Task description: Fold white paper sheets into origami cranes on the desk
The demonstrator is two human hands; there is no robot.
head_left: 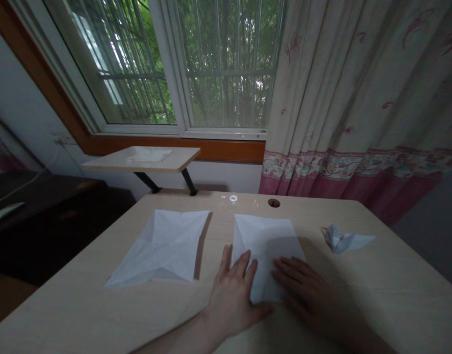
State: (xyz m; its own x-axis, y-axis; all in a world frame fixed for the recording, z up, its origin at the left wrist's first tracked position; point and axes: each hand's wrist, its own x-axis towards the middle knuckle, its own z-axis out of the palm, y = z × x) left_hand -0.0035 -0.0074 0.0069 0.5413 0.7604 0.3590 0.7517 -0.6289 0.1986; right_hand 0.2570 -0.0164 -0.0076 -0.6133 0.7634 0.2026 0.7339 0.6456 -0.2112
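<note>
The open left hand [235,295] is lying flat against the edge of a creased white paper sheet [266,250], while the open right hand [303,290] is pressing on it, atop a pale table [395,295]

We count one bare left hand [233,295] and one bare right hand [299,285], two flat creased white paper sheets [157,248], one crumpled white paper piece [344,240], one pale wooden desk [388,280], one round dark desk hole [273,202], one small pale wall shelf [137,160], and one cream floral curtain [358,88].
</note>
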